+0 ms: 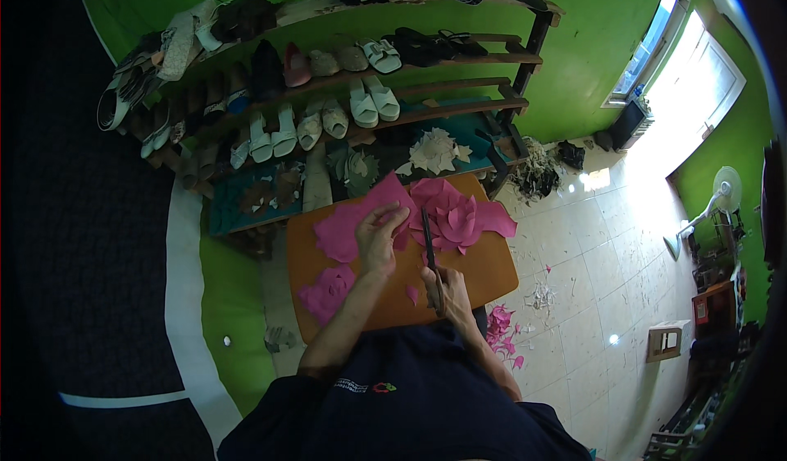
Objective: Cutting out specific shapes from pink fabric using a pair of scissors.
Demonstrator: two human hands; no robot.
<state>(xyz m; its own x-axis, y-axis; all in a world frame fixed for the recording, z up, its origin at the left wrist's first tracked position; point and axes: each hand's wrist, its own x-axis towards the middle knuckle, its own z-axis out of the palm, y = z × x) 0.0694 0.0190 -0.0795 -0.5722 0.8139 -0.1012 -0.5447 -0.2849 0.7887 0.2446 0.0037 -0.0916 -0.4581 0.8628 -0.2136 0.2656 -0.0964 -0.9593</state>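
My left hand [378, 234] is closed on a pink sheet [390, 192], which stands up from its fingers over the table. In my right hand [447, 289] is a pair of dark scissors [429, 239], blades pointing away from me beside the sheet. Just right of the blades lies a heap of cut pink petal-shaped pieces [452, 215]. More pink sheet [338, 233] spreads to the left of my left hand. A smaller pink pile [328, 292] rests by the table's near left side, and a single pink scrap [411, 294] lies between my forearms.
The orange-brown table [484, 276] stands before me. Behind it a wooden rack [426, 88] carries several shoes and sandals [363, 104], with cut material on its lowest shelf. Pink scraps [500, 323] litter the tiled floor [574, 272] at right. A white fan [725, 189] stands farther right.
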